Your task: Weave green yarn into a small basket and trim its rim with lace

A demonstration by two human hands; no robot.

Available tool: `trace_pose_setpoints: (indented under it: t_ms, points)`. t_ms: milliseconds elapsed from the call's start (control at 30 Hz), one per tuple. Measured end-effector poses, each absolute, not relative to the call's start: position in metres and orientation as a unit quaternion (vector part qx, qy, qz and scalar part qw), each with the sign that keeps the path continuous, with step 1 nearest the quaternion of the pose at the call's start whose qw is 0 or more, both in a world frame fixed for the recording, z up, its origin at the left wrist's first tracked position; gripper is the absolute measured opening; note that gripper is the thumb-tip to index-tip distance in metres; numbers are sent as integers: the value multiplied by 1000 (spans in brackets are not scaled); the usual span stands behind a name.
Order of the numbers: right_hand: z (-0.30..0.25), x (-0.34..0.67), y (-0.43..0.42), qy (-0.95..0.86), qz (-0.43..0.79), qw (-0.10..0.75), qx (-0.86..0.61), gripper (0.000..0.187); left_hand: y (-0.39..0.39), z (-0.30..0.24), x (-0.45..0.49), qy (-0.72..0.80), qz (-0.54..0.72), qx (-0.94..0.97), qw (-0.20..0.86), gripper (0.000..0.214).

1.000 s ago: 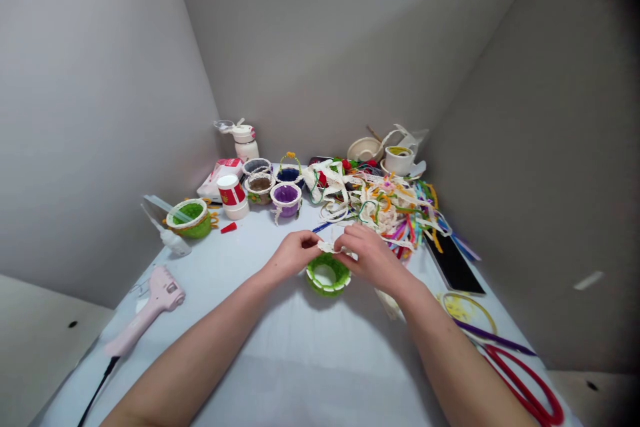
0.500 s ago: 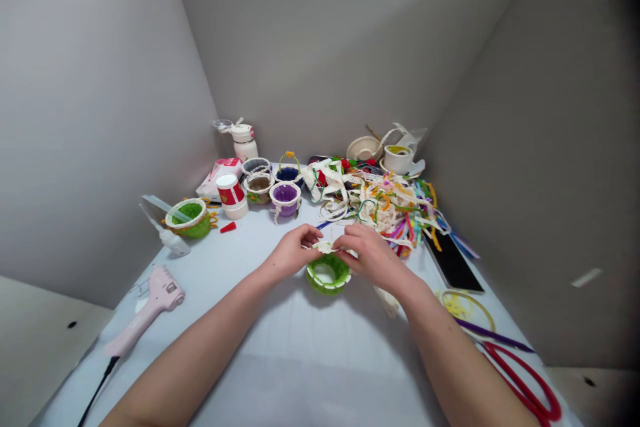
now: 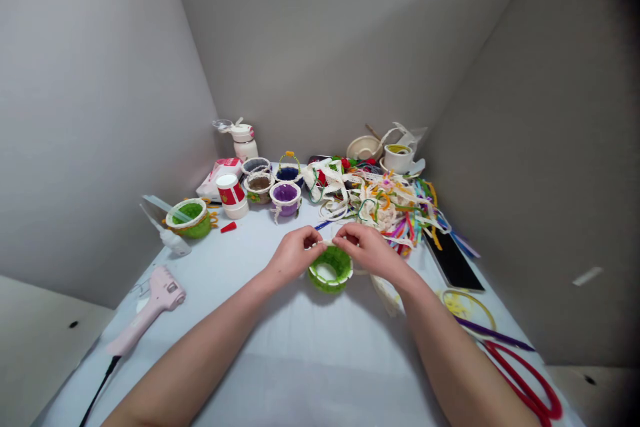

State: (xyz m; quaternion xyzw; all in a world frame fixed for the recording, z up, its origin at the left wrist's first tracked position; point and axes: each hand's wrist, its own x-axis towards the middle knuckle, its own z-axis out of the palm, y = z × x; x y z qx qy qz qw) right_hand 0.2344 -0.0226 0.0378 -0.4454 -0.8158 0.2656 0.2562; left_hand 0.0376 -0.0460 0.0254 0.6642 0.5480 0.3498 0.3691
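Fingertips of the left hand [image 3: 296,255] and right hand [image 3: 369,251] pinch one white strip [image 3: 327,243] between them in the head view, apparently keeping it taut at the twelve-o'clock rim of one green basket [image 3: 330,287], upright below them. Around it: four small pots [image 3: 286,208] toward eleven, one orange-trimmed bowl [image 3: 196,231] toward ten, one glue gun [image 3: 159,293] near nine.

The pale table [image 3: 300,363] bears 1 pink glue gun [image 3: 154,301] and red-handled scissors [image 3: 543,408].
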Motion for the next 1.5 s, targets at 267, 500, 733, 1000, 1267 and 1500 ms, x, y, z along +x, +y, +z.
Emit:
trace_pose_setpoints:
  t_ms: [267, 500, 733, 1000, 1267, 1500]
  points:
    - [36, 226, -21, -771, 281, 278, -499, 23, -43, 18, 39, 543, 381, 637, 392, 15]
    - [29, 226, -17, -746, 324, 285, -507, 27, -43, 20, 41, 534, 396, 607, 436, 18]
    - [27, 225, -15, -710, 393, 293, -506, 30, -41, 16, 39, 531, 396, 589, 463, 20]
    - [30, 230, -14, -648, 509, 269, -499, 34, -41, 16, 38, 501, 404, 569, 513, 33]
    - [26, 232, -12, -639, 528, 251, -499, 35, -42, 18, 40, 500, 411, 566, 511, 33]
    - [32, 235, -14, -623, 554, 264, -485, 33, -44, 18, 40, 487, 386, 582, 525, 40]
